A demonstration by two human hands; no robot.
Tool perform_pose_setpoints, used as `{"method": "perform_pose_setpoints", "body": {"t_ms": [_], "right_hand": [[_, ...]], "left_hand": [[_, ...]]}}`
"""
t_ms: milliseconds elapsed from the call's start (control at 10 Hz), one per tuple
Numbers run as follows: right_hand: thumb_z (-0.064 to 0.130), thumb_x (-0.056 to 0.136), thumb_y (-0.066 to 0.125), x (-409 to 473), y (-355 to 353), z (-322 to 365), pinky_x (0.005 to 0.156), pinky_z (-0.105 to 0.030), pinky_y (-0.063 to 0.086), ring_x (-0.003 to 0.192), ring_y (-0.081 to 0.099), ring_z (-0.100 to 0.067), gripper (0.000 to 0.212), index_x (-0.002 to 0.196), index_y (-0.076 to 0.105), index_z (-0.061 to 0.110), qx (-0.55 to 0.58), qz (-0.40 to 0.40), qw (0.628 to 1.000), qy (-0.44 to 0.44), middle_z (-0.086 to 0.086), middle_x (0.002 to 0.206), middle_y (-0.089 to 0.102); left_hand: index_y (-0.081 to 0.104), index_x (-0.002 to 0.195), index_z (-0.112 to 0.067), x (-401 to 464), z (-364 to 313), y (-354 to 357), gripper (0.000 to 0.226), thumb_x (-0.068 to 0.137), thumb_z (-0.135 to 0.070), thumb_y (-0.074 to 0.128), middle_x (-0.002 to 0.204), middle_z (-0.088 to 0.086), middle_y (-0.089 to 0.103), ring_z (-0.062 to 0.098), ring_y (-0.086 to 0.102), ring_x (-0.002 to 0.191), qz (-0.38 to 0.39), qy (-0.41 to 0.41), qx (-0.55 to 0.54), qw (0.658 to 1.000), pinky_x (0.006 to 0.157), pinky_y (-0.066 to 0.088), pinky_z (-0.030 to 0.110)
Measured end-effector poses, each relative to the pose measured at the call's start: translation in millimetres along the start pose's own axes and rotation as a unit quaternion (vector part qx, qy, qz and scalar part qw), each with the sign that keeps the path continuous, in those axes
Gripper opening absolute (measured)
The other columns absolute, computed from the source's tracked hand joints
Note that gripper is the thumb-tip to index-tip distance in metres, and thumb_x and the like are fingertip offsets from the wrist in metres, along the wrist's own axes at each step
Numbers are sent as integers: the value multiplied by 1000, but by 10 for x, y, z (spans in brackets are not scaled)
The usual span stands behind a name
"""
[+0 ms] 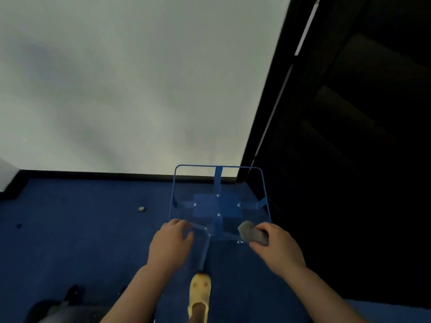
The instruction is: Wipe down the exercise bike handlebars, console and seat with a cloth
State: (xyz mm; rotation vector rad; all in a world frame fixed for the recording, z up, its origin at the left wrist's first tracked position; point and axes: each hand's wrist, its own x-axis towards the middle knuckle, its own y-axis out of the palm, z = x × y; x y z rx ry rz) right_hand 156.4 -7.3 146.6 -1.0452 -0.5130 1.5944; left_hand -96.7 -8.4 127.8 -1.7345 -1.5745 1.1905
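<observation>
A see-through square table [263, 183] with a blue frame stands on the blue carpet in front of me. My left hand [171, 244] rests on its near left edge with fingers curled over the rim. My right hand [276, 249] grips a bunched grey cloth [253, 234] at the near right part of the clear top. No exercise bike handlebars, console or seat can be made out in this view; a dark shape [53, 306] at the bottom left is unclear.
A white wall [140, 89] with a black skirting board lies ahead. A dark doorway or cabinet [349, 136] fills the right side. My foot in a yellow slipper [199, 290] stands under the table. A small grey scrap [141, 208] lies on the carpet.
</observation>
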Motion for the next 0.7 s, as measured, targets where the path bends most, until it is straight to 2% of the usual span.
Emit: {"method": "perform_pose_setpoints", "body": {"t_ms": [100,200,300,400,500,600,700], "right_hand": [[38,80,65,657,263,45,63,-31,54,73,58,-4,17,92,57,32,6,24,999,40,14,90,59],[33,83,64,1342,564,128,65,-33,52,81,58,-12,20,101,58,25,-15,22,998,52,7,99,58],[27,87,59,1875,873,147,69,-35,51,91,56,-20,22,107,55,19,-44,32,997,58,0,108,55],[28,90,57,2245,1182,96,74,-37,51,101,54,-23,27,114,52,17,-63,45,994,73,-3,116,54],[29,92,57,2416,1467,7,81,-39,49,114,50,-26,41,128,44,16,-58,68,990,109,-4,129,48],[28,91,58,2384,1575,-32,98,-45,42,136,28,-30,64,145,24,17,-64,133,981,125,-3,149,29],[31,91,57,2283,1481,-74,104,-45,37,140,21,-30,74,149,12,21,-72,145,980,113,-3,158,11]], "left_hand": [[59,117,-22,669,83,115,30,93,-31,46,127,-4,56,20,50,113,13,-1,-6,1000,87,43,33],[54,127,-24,1188,225,319,35,94,-28,45,135,-3,51,20,47,119,47,-13,-20,999,91,43,35],[48,133,-26,1506,396,541,39,94,-26,44,141,-3,44,22,45,123,123,-38,-22,991,96,43,40],[47,133,-25,1678,539,720,40,93,-24,45,141,-3,44,21,44,124,140,-46,-22,989,96,42,38],[49,130,-25,1679,615,839,38,93,-23,46,140,-6,46,18,44,125,128,-48,-50,989,97,41,35],[51,129,-26,1630,651,849,37,93,-23,47,140,-8,46,15,42,127,139,-46,-65,987,100,40,34],[52,127,-27,1569,666,764,36,92,-24,48,139,-9,46,15,44,124,129,-55,-70,988,98,41,34]]}}
